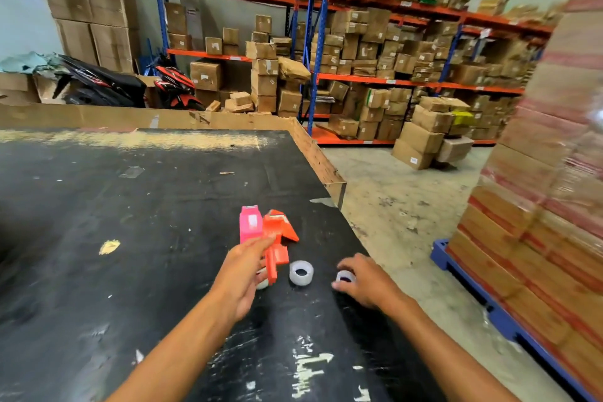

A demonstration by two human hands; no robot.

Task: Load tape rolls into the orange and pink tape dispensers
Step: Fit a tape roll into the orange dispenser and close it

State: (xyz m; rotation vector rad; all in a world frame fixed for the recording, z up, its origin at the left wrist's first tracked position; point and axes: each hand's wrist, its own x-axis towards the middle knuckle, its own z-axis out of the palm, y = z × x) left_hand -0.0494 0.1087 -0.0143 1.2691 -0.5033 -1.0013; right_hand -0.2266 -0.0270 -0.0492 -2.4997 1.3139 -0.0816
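Note:
A pink tape dispenser [250, 222] and an orange tape dispenser [278, 240] lie side by side on the black table [130, 222]. My left hand [243, 274] hovers over their near ends, fingers apart, covering the pink one's handle and part of a clear tape roll [263, 281]. A second clear tape roll [301, 272] lies free to the right of the orange handle. My right hand [367, 281] rests on a third tape roll [345, 277] near the table's right edge, fingers curled around it.
The table's right edge runs diagonally beside my right hand; concrete floor lies beyond. A wrapped stack of cartons on a blue pallet [509, 320] stands at right. Shelving full of boxes [375, 59] and parked motorbikes [130, 85] fill the background.

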